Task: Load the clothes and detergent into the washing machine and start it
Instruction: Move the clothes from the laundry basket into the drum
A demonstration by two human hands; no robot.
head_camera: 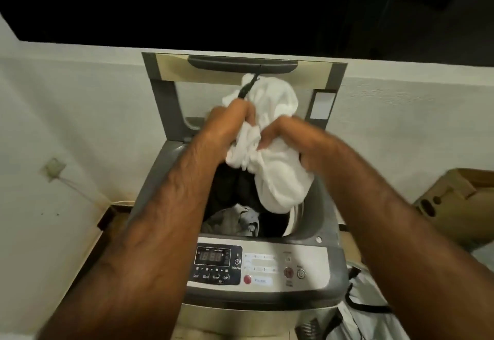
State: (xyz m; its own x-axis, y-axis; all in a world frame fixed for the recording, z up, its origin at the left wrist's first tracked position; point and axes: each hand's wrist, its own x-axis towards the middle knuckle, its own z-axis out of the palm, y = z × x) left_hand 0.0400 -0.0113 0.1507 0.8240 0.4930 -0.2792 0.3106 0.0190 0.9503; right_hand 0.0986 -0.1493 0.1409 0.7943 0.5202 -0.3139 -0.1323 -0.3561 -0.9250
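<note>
A grey top-loading washing machine (315, 235) stands in front of me with its lid (165, 93) raised against the wall. Both hands hold a bundle of white cloth (275, 168) over the open drum. My left hand (230, 123) grips the top left of the bundle together with a thin black strap (247, 85). My right hand (291, 139) clutches its right side. The cloth's lower end hangs down into the drum. Dark and grey clothes (235, 219) lie inside the drum. The control panel (256, 267) faces me with a lit display.
A cardboard box (459, 206) sits on the floor at the right. A light bag with black straps (366, 313) stands beside the machine at the lower right. A wall socket with a cable (54, 168) is on the left wall. White walls enclose the machine.
</note>
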